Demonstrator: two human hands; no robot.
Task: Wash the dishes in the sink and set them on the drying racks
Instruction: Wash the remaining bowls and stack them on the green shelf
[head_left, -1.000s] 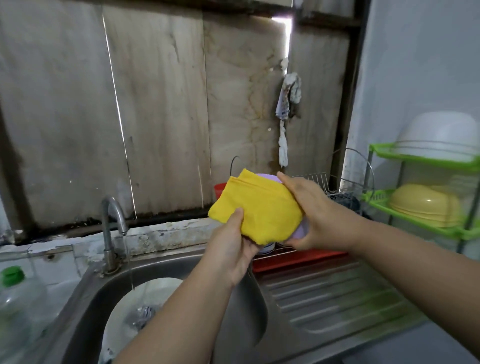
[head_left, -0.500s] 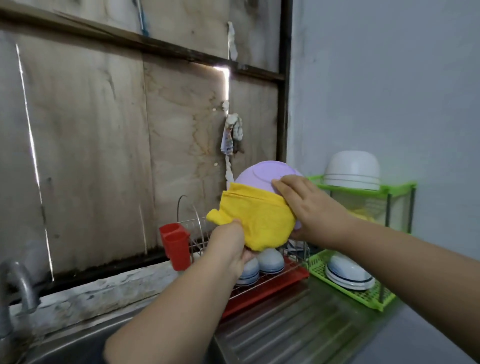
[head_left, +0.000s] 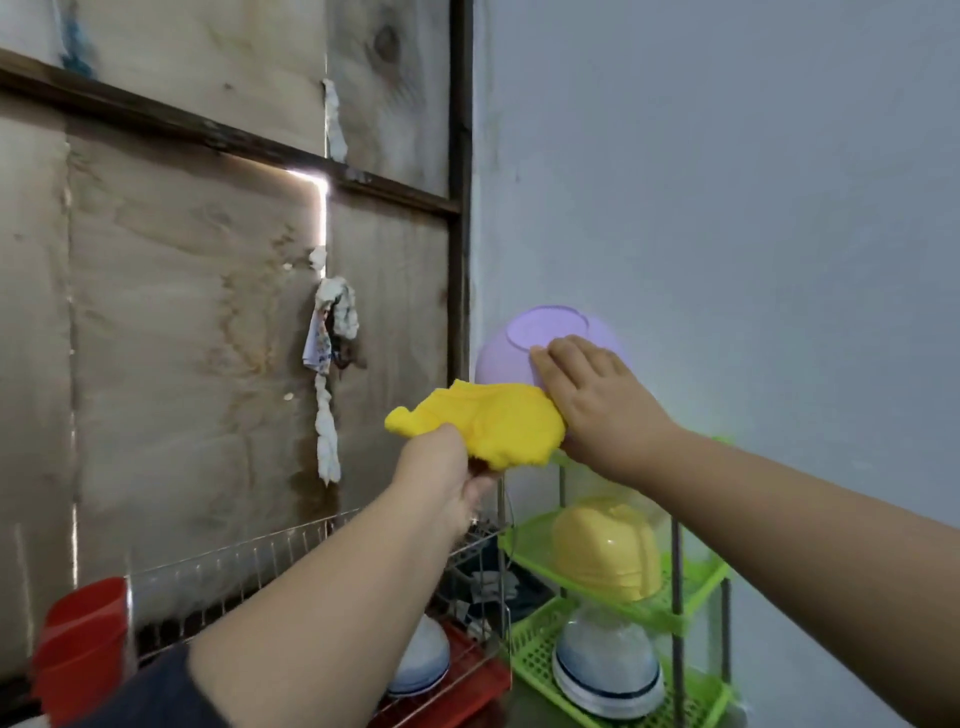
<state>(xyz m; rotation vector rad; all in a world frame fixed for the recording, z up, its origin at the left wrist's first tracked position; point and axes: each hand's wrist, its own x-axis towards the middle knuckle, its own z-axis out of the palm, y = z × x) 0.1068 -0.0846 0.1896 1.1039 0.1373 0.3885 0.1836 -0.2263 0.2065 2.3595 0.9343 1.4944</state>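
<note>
Bowl (head_left: 524, 351), lilac and upside down, is held up high at the right, just above the top shelf of a green rack (head_left: 670, 605). Going left to right: a red cup (head_left: 78, 644) stands low at the far left beside a wire rack (head_left: 291, 551). Next, the left hand (head_left: 441, 480) pinches a bunched yellow cloth (head_left: 493, 423), which lies against the bowl's near side. Right of that, the right hand (head_left: 597, 405) grips the bowl, fingers curved over its base. Lower shelves hold a yellow bowl (head_left: 605, 545) and a white bowl (head_left: 608, 675). To place it well, I judge the cloth should come away first, then the bowl go down rim-first and level on the top shelf.
</note>
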